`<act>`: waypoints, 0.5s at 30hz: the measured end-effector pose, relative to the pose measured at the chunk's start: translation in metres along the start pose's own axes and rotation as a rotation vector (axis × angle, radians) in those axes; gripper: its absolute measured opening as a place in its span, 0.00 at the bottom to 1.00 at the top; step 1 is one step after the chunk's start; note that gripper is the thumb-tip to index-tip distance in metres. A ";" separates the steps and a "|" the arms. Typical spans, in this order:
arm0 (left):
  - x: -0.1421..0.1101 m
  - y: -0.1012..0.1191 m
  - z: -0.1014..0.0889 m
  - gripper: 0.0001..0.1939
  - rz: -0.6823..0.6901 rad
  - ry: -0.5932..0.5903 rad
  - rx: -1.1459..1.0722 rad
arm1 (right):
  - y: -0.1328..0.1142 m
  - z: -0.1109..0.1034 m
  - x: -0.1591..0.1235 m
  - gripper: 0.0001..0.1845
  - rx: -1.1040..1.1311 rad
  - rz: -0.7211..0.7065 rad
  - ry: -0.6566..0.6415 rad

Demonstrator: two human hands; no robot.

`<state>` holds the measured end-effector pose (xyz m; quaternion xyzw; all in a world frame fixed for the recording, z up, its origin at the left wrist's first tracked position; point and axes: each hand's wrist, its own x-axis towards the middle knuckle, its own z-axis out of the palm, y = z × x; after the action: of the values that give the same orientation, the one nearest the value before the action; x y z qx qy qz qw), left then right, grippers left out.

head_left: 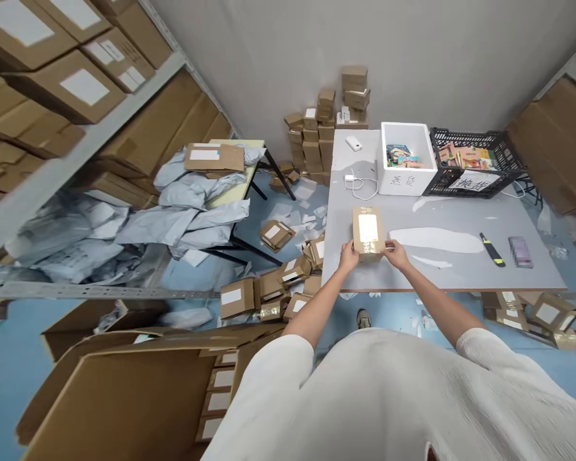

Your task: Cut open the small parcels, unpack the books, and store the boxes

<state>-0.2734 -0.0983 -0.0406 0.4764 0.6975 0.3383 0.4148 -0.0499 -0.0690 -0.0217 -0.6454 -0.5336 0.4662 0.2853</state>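
Observation:
A small brown cardboard box [367, 230] with a white label lies on the grey table [461, 256], near its front left edge. My left hand [348, 257] grips the box's near left corner. My right hand [396, 253] grips its near right corner. Both hands have their fingers curled onto the box's near end.
A white foam box [407, 180] and a black crate [475, 186] of colourful items stand at the table's back. A utility knife [491, 249] and a phone [521, 251] lie to the right. Small boxes [269, 288] litter the floor at left; a large open carton [125, 397] is near me.

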 end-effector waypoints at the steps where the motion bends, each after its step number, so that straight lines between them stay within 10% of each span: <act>1: 0.001 0.000 -0.001 0.30 -0.011 -0.005 -0.006 | -0.001 0.000 0.002 0.23 -0.028 -0.015 -0.001; 9: -0.009 -0.005 -0.041 0.28 0.001 0.087 0.024 | -0.042 0.037 0.009 0.24 -0.267 -0.353 0.038; 15: -0.062 -0.045 -0.129 0.26 -0.034 0.348 0.001 | -0.098 0.144 -0.012 0.20 -0.201 -0.488 -0.256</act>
<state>-0.3942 -0.1809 -0.0091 0.3989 0.7670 0.4082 0.2931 -0.2215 -0.0727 0.0084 -0.4588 -0.7483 0.4063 0.2539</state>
